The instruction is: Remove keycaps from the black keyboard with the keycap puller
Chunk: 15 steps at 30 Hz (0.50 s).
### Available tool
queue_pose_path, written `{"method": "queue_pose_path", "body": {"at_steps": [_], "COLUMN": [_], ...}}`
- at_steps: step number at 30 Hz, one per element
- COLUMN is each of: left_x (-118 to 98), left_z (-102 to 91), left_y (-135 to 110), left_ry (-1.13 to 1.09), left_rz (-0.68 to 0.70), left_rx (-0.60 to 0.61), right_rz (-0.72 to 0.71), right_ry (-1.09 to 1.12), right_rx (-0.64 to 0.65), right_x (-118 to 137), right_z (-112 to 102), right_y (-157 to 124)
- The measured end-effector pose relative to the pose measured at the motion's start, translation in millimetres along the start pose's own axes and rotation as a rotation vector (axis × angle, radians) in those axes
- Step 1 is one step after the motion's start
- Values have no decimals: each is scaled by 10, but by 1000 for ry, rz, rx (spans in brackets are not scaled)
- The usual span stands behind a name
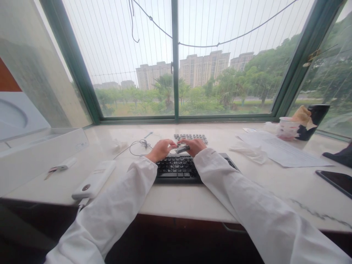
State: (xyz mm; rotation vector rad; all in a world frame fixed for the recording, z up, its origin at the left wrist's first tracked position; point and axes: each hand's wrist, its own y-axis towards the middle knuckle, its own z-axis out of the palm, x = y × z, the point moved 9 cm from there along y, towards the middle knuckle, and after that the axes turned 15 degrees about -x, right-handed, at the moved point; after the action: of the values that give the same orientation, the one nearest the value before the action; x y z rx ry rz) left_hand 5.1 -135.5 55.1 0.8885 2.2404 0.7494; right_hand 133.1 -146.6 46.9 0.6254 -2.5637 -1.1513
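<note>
Both hands are over the far edge of a black keyboard (177,175) on the white counter. My right hand (197,146) is closed round a small dark-grey, metallic-looking tool (182,149); its exact kind is unclear. The tool points left, toward my other hand. My left hand (161,149) has thumb and forefinger drawn together close to the tool's tip; whatever they pinch is too small to name. Just behind the hands, several grey keycaps (202,137) lie in rows. My sleeves and hands cover the keyboard's upper corners and part of its right side.
Left lie a thin cable (134,146), a crumpled tissue (118,146), a white power bank (95,180) and a key (51,170). Right are papers (283,148), a tissue (251,152), a paper cup (287,129) and a phone (337,181). A green-framed window (176,119) backs the counter.
</note>
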Motion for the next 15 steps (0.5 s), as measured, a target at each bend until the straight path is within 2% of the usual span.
{"method": "queue_pose_path", "body": {"at_steps": [4, 6, 10, 15], "left_x": [-5, -20, -120, -265], "left_z": [20, -1, -157, -330], "left_y": [-8, -3, 19, 13], "left_ry": [-16, -26, -38, -48], "left_rz": [-2, -1, 38, 109], "left_rx": [18, 7, -101, -221], "right_rz": [-10, 10, 114, 188], "right_ry": [-17, -13, 62, 306], "right_rx": [26, -6, -140, -256], "right_x": [52, 56, -21, -69], "right_z": [-28, -76, -189, -249], "right_y": [-5, 4, 13, 12]}}
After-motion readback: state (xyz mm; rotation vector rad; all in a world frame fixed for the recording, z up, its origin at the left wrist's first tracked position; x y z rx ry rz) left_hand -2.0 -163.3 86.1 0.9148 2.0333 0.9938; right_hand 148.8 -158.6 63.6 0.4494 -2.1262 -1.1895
